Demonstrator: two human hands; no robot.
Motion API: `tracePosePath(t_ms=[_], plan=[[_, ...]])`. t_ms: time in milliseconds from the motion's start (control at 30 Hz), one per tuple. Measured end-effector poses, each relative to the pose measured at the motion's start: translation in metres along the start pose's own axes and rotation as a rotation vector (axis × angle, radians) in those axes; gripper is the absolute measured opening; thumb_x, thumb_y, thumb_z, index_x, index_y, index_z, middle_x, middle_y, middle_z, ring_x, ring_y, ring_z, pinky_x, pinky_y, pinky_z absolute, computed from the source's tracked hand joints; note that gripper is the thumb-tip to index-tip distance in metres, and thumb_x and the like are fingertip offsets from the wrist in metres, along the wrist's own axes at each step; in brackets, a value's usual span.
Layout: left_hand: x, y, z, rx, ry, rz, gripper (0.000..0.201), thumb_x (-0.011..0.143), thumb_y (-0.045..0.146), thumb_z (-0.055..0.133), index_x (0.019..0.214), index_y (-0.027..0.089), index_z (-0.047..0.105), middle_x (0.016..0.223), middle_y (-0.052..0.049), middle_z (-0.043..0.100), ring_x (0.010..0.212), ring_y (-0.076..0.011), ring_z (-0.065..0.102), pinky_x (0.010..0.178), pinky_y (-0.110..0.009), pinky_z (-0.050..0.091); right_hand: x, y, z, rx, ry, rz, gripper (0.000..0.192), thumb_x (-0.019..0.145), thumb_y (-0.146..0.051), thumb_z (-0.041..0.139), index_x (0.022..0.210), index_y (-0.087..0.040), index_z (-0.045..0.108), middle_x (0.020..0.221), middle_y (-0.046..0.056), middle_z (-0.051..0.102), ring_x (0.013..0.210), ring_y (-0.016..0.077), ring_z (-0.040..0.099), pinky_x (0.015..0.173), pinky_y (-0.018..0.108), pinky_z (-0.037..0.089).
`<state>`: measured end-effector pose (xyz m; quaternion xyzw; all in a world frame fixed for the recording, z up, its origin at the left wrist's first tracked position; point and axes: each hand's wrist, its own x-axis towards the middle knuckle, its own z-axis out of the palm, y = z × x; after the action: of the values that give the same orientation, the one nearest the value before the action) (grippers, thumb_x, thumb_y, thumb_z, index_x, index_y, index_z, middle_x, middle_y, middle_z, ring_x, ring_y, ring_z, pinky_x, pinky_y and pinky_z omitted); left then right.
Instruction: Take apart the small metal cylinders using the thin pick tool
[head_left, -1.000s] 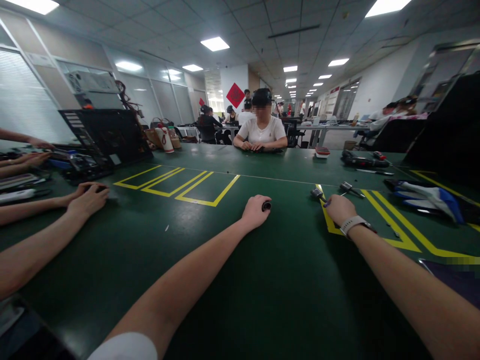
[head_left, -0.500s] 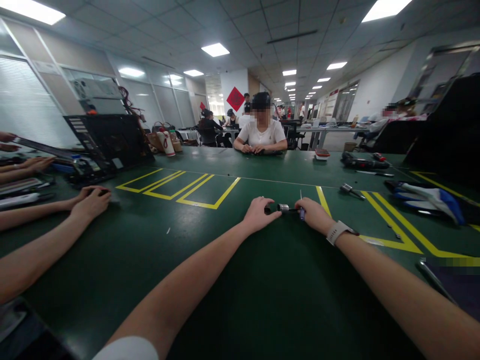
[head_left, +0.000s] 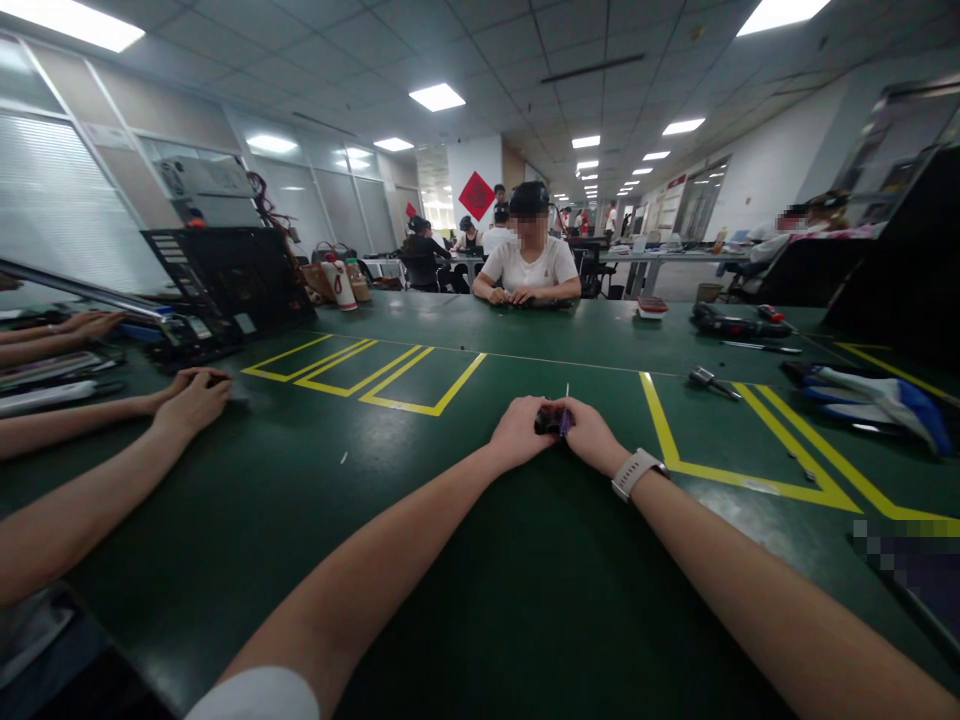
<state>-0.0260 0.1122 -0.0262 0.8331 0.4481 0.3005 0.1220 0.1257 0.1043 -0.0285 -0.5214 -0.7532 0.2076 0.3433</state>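
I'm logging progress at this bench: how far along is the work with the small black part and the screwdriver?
Done: both hands have met mid-table. In hand: the left hand grips the small black part and the right hand holds a purple-handled screwdriver against it, shaft pointing up. Left: whether any screw is in is too small to tell; another metal tool lies unused.
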Motion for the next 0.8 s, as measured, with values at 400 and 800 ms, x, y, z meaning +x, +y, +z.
tracePosePath(t_ms=[400, 800], plan=[[-0.003, -0.002, -0.013, 0.008, -0.093, 0.081, 0.055, 0.064, 0.034, 0.072, 0.116, 0.025, 0.057, 0.111, -0.008, 0.054, 0.106, -0.0259, 0.048, 0.094, -0.041, 0.038, -0.001, 0.013, 0.016, 0.436, 0.124, 0.187, 0.028, 0.088, -0.03, 0.054, 0.111, -0.015, 0.055, 0.111, 0.007, 0.059, 0.093, 0.0194, 0.06, 0.078, 0.04, 0.05], [0.01, 0.006, -0.017, 0.143, -0.268, 0.231, 0.04, 0.077, 0.03, 0.061, 0.116, 0.023, 0.054, 0.119, -0.008, 0.055, 0.112, -0.0254, 0.046, 0.097, -0.039, 0.033, -0.005, 0.023, 0.012, 0.638, 0.182, 0.298, 0.031, 0.088, -0.031, 0.054, 0.115, -0.017, 0.053, 0.115, 0.008, 0.057, 0.095, 0.0201, 0.059, 0.079, 0.041, 0.05]])
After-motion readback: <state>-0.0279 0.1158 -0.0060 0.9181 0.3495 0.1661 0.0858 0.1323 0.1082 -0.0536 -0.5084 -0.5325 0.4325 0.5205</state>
